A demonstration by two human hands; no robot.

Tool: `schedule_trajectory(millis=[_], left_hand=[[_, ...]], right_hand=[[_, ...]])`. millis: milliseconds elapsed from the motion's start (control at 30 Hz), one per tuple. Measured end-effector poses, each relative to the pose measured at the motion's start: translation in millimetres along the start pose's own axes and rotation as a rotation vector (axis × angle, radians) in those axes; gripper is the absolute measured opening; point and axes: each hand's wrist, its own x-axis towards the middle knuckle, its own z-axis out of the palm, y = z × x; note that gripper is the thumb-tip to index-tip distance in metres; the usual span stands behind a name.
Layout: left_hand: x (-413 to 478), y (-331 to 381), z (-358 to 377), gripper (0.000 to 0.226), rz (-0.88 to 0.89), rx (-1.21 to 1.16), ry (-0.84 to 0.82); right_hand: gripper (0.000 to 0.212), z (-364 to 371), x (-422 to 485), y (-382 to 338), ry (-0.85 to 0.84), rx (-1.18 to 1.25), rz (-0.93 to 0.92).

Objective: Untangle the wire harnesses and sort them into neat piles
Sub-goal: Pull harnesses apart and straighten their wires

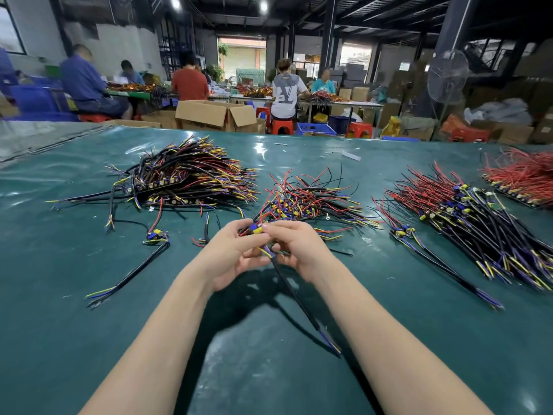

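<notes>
1. The left hand [230, 254] and right hand [297, 250] both pinch the yellow-and-blue component end [258, 229] of one wire harness [270, 255], held just above the green-covered table [74, 339].
2. Its black sheathed cable [296, 299] droops limp toward the near side. It looks light and floppy, so the stiffer component end is probably the surest hold.
3. Just beyond lies the tangled heap of red, black and yellow wires [311, 199], with a neater left pile [191, 178] and right pile [466, 217] flanking it.

Beyond the green-covered table [89, 339], an open cardboard box [215, 115], red stools [282, 126] and a blue crate [315, 128] are seen, with seated workers [285, 91] and a pedestal fan [447, 76] behind.
</notes>
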Motion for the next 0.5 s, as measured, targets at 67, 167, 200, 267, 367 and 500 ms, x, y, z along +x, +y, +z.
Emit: schedule_trajectory(millis=[67, 167, 200, 267, 367, 500], left_hand=[[1.9, -4.5, 6.3, 0.012, 0.012, -0.057, 0.019], [3.3, -5.8, 14.0, 0.011, -0.030, -0.322, 0.005], [3.4, -5.8, 16.4, 0.012, -0.036, -0.402, 0.005], [2.6, -7.1, 22.0, 0.012, -0.028, -0.461, 0.022], [1.5, -11.9, 32.9, 0.014, -0.018, -0.447, 0.065], [3.1, -14.0, 35.7, 0.015, 0.045, -0.383, 0.132]], right_hand=[[0.019, -1.5, -0.6, -3.0, 0.007, 0.182, -0.010], [0.019, -0.2, -0.5, -8.6, 0.038, 0.426, -0.078], [0.019, 0.2, -0.5, -9.9, 0.060, 0.500, -0.100], [0.021, 0.3, -0.3, -10.4, 0.118, 0.604, -0.124], [0.022, 1.1, 0.5, -8.7, 0.191, 0.675, -0.116], [0.019, 3.0, 1.1, -5.8, 0.247, 0.703, -0.065]])
